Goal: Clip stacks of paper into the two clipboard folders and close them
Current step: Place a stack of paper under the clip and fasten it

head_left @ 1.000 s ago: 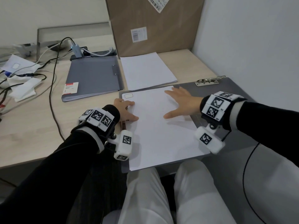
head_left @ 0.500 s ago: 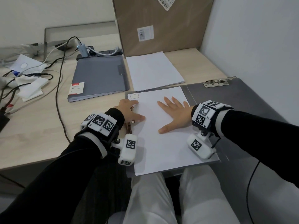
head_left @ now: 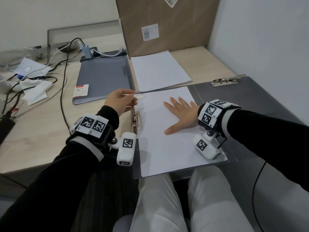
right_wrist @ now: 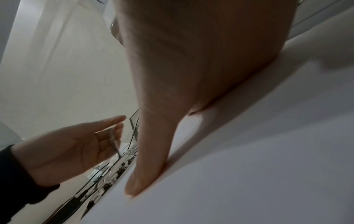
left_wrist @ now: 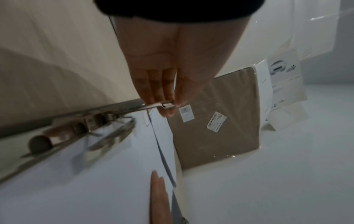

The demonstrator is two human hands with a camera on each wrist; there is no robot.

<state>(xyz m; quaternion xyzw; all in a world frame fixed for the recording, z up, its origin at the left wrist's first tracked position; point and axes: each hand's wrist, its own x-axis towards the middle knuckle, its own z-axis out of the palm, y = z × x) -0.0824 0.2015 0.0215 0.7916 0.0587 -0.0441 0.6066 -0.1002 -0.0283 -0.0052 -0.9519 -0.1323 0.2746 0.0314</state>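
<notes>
We hold the clip lever (head_left: 130, 97) raised with the left hand (head_left: 117, 102), fingers (left_wrist: 164, 91) and thumb pinching its free end, so the clamp (head_left: 136, 121) stays lifted off the sheet edge. The right hand (head_left: 180, 113) lies flat, fingers spread, on the paper stack (head_left: 167, 148) to stop it sliding in the open folder (head_left: 250, 97). The second stack (head_left: 158, 71) and closed folder (head_left: 103, 76) lie farther back on the worktop (head_left: 41, 131), not yet handled.
</notes>
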